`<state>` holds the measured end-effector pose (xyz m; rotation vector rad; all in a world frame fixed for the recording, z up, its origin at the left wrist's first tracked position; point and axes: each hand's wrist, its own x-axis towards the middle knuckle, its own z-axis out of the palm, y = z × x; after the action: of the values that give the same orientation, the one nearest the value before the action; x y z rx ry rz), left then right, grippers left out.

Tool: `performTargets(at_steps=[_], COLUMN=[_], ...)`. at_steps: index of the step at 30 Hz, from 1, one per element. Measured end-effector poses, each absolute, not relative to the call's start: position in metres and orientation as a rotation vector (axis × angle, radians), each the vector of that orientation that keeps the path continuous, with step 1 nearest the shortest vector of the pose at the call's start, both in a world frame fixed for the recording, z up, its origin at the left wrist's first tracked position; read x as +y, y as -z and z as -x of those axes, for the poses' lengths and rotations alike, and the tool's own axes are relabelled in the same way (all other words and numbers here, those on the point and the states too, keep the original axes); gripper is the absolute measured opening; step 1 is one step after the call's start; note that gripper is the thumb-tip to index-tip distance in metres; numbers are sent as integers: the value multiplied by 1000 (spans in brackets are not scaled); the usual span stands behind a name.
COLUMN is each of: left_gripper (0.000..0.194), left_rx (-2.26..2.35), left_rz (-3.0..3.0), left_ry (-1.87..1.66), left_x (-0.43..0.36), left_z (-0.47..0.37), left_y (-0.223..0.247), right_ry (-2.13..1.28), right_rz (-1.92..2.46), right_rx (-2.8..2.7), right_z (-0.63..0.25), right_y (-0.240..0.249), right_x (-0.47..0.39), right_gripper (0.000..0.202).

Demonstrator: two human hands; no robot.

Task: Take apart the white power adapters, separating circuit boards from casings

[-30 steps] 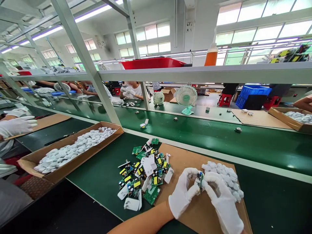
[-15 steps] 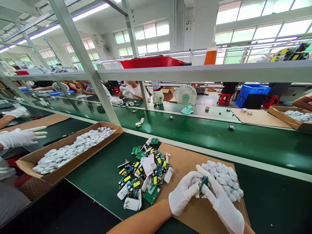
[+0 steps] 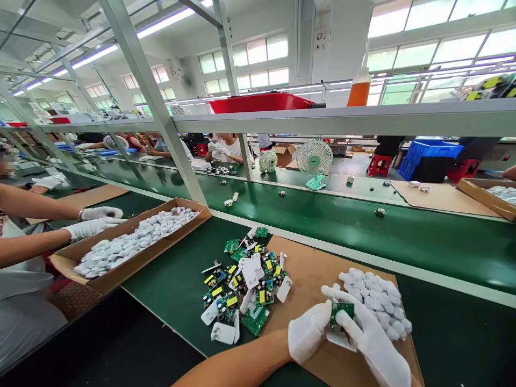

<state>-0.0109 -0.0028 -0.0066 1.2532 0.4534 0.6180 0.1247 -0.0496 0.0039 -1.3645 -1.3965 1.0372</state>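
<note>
A small green circuit board with a white plastic plate at its lower edge is held between my gloved hands. My left hand pinches its left edge. On the other side my right hand grips it, thumb across the board's face. Just beyond the right hand, a pile of small white rounded pieces rests on a flat cardboard sheet. Left of my hands lies a heap of green circuit boards with yellow parts and white plug plates.
A long cardboard tray of white pieces stands at left, a co-worker's gloved hands beside its far edge. Beyond the bench runs a green conveyor belt with a few small parts. A shelf crosses above; a fan stands behind.
The board has turned from edge-on to showing its green face, and the white plate shows more below it. The co-worker's hands have moved right to the tray. My view has shifted slightly left.
</note>
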Motion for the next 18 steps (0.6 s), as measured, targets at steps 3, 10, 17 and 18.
performTargets(at_steps=[3, 10, 17, 18], left_gripper=[75, 65, 63, 63], left_rx=[419, 231, 410, 413], left_rz=[-1245, -803, -719, -721], left_ry=[-626, -534, -570, -571], left_x=[-3, -8, -4, -4], left_z=[12, 5, 2, 3], left_y=[3, 14, 24, 24], right_ry=[-1127, -1310, -1351, -1344], right_rz=[1354, 1223, 1375, 1374], right_rx=[-1396, -1202, -1090, -1088], right_z=[-128, -128, -123, -124], right_y=[-6, 1, 15, 18], right_x=[-48, -51, -51, -52], right_gripper=[43, 52, 70, 69])
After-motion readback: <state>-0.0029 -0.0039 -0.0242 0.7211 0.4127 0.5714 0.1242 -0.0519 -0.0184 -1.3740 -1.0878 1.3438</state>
